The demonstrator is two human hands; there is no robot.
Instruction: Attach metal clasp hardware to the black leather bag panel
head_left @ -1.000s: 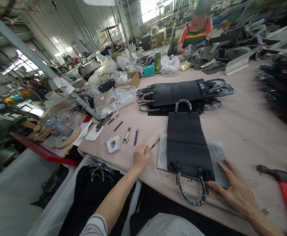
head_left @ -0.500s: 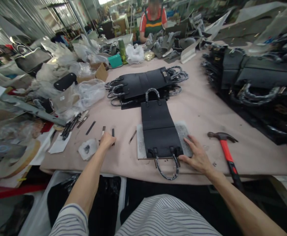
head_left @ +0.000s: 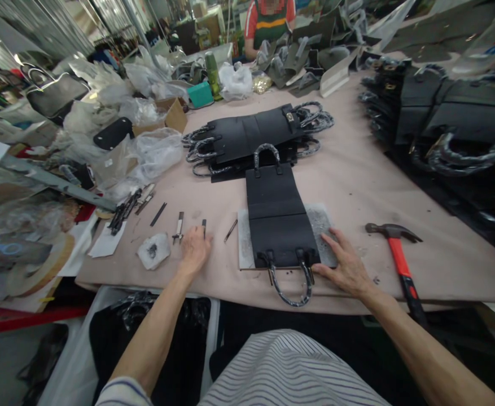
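Note:
A flat black handbag piece (head_left: 279,194) with plastic-wrapped handles lies over a pale grey slab (head_left: 322,217) at the table's front. My right hand (head_left: 346,265) rests at its lower right corner, fingers spread, the fingertips on the slab. Left of the bag, my left hand (head_left: 195,251) is low over the table with fingers curled. A short dark strap (head_left: 204,224) pokes out beyond those fingers, its lower part hidden. Just left of this hand is another short strap with metal fittings (head_left: 179,225). A thin pen-like tool (head_left: 231,230) lies between hand and slab.
A claw hammer (head_left: 397,256) with a red-black handle lies at right. Stacked black bag pieces (head_left: 251,135) sit behind, with another pile (head_left: 454,118) at far right. At left are a small plastic bag (head_left: 153,251) and several dark straps (head_left: 124,211). A co-worker (head_left: 270,25) is across the table.
My left hand has shifted right, away from the strap with metal fittings, and the short dark strap has moved slightly right with it. My right hand stays by the bag. The view has tilted slightly.

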